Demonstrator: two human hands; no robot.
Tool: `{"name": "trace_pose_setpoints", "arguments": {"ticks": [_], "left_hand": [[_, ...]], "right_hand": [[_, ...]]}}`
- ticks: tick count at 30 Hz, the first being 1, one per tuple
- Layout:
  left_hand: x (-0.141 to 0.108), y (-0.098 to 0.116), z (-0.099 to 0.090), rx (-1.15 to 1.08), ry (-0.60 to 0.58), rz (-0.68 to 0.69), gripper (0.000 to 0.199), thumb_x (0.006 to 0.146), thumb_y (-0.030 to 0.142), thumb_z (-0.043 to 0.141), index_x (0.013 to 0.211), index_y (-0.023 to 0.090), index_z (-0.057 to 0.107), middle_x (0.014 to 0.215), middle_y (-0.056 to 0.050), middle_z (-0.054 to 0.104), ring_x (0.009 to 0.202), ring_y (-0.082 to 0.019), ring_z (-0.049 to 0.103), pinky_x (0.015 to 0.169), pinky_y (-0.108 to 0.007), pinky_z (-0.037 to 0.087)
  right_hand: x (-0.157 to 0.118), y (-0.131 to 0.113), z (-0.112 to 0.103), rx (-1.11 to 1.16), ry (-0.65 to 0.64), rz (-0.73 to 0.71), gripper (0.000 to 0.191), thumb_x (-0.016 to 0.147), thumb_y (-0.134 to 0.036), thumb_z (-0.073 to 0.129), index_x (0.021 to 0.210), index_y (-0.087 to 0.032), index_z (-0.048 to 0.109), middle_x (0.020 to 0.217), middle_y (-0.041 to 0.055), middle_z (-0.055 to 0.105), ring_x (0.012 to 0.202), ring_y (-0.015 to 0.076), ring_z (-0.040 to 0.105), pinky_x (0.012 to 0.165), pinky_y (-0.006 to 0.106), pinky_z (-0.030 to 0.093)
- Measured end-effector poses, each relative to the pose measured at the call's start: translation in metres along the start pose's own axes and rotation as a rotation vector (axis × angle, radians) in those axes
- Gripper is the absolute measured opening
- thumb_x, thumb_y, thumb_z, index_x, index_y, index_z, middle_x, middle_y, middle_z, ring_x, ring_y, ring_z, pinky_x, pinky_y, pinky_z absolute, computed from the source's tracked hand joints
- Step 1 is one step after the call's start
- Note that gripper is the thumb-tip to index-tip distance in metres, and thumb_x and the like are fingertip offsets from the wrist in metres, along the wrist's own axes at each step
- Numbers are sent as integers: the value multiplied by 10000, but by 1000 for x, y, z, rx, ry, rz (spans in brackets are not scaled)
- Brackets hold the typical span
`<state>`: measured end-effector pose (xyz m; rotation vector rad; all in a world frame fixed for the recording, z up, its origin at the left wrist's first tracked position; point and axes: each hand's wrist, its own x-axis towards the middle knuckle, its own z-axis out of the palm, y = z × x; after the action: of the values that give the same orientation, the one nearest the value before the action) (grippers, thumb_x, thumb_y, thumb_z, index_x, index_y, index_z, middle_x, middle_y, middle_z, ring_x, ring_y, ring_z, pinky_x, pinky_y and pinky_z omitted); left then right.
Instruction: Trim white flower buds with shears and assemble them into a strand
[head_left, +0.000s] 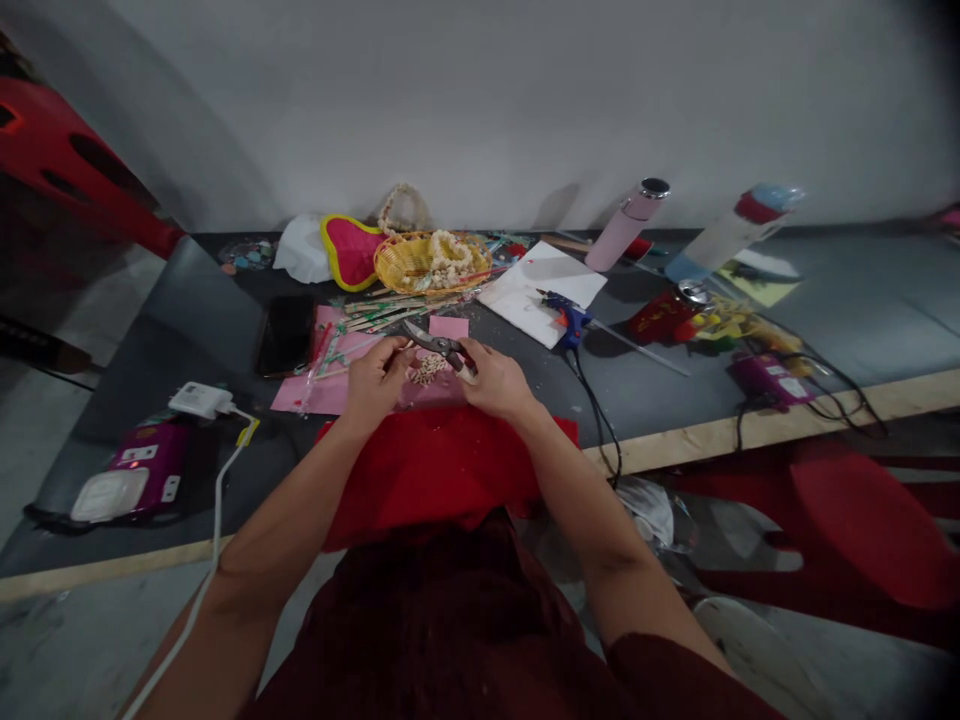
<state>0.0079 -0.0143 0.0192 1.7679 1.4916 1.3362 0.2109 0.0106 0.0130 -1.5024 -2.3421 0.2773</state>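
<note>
My right hand [495,378] is wrapped round the handles of a pair of pruning shears [442,345], whose blades point up and to the left. Close to the blades, my left hand [379,377] is closed in a pinch; anything between its fingertips is too small to make out. Below the shears, a pile of small pale pieces [429,369] lies on a pink sheet [300,392]. A small pink card [448,327] rests just behind the blades. Under my wrists a red cloth [442,465] hangs over the table edge.
Behind my hands are thin sticks [390,312] and a yellow woven basket [401,262] with pale bead strings. A blue glue gun [566,315] lies on white paper to the right, near a pink flask [626,228] and a red can [664,312]. A phone [287,335] lies left.
</note>
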Motion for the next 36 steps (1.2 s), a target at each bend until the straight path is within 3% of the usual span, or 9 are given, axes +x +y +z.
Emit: {"name": "trace_pose_setpoints", "arguments": {"ticks": [8,19,23,29,36], "left_hand": [[0,-4,1,27,2,11,232,884,301,520,809,166,693,816,-30,731,723,-131,642,650,-215,468],[1,0,1,-1,-54,21,259,893,310,488,783,170,676,809,-39,717,737,-135,631,662,-222,473],[2,-4,1,-21,-69,36,268,893,325,490,779,169,675,804,-34,708,724,-132,623,649,-219,464],[2,-4,1,-18,-56,43,269,895,306,490,750,171,671,810,-32,714,749,-133,636,675,-216,470],[1,0,1,-19,-42,14,265,895,304,488,759,165,667,769,-32,714,719,-132,636,679,-226,473]], "right_hand": [[3,0,-3,-21,23,-8,674,826,-421,542,1421,-180,334,1280,158,541,1160,317,493,903,445,426],[2,1,-2,-29,12,-11,734,828,-415,524,1466,-181,247,1324,167,492,1202,331,444,918,484,414],[2,2,0,-23,11,-14,736,831,-426,520,1471,-191,244,1322,163,499,1192,337,457,909,488,424],[2,1,1,6,8,-21,645,815,-374,536,1406,-182,362,1200,140,587,1092,300,536,905,420,441],[-1,-3,0,-16,14,-3,529,829,-381,522,1325,-215,437,1037,99,647,920,259,604,772,331,466]]}}
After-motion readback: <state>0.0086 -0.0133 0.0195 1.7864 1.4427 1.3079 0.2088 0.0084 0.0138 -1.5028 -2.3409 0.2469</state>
